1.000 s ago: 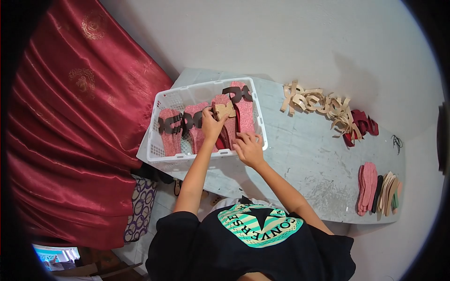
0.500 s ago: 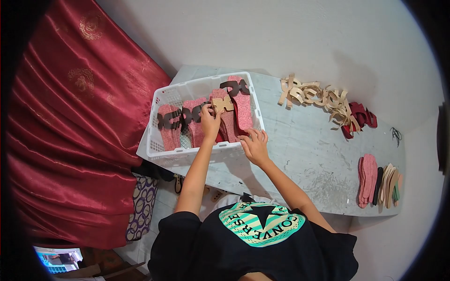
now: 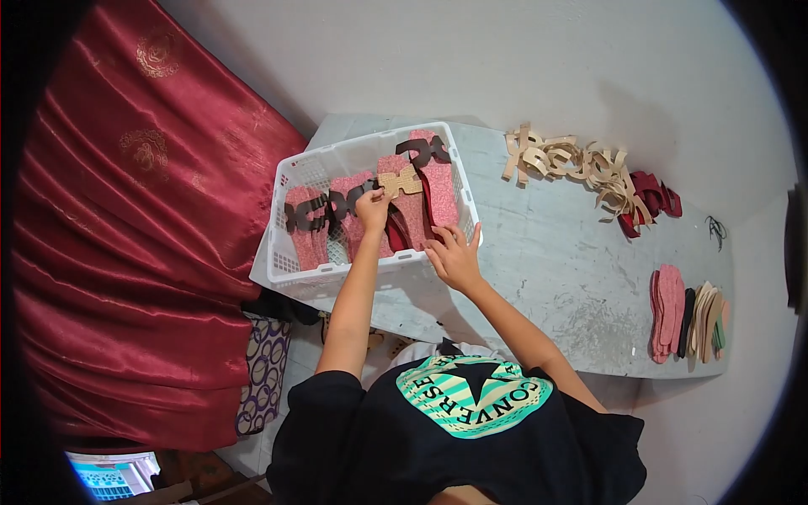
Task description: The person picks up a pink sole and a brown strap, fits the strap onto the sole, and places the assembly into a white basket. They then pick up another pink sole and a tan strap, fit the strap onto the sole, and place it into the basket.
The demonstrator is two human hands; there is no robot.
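A white plastic basket [image 3: 337,272] holds pink patterned sandals with dark straps [image 3: 346,200]. One sandal among them has a tan strap [image 3: 399,180]. My left hand [image 3: 372,209] reaches over the near side of the basket, its fingers drawn together on the left edge of that tan strap. Over the basket's near right corner rests my right hand [image 3: 457,261], fingers spread, fingertips beside the lower end of the rightmost pink sandal [image 3: 439,198]. It grips nothing that I can see.
The basket stands on a grey table [image 3: 539,252]. Beige strap pieces [image 3: 560,158] and dark red ones [image 3: 652,198] lie toward the wall. Pink soles [image 3: 667,307] and other coloured soles [image 3: 703,324] are at the right end. A red curtain [image 3: 143,252] hangs at the left.
My left hand's fingers have drawn together at the tan strap's left edge. My right hand has stayed by the basket's near right corner. The view has shifted slightly.
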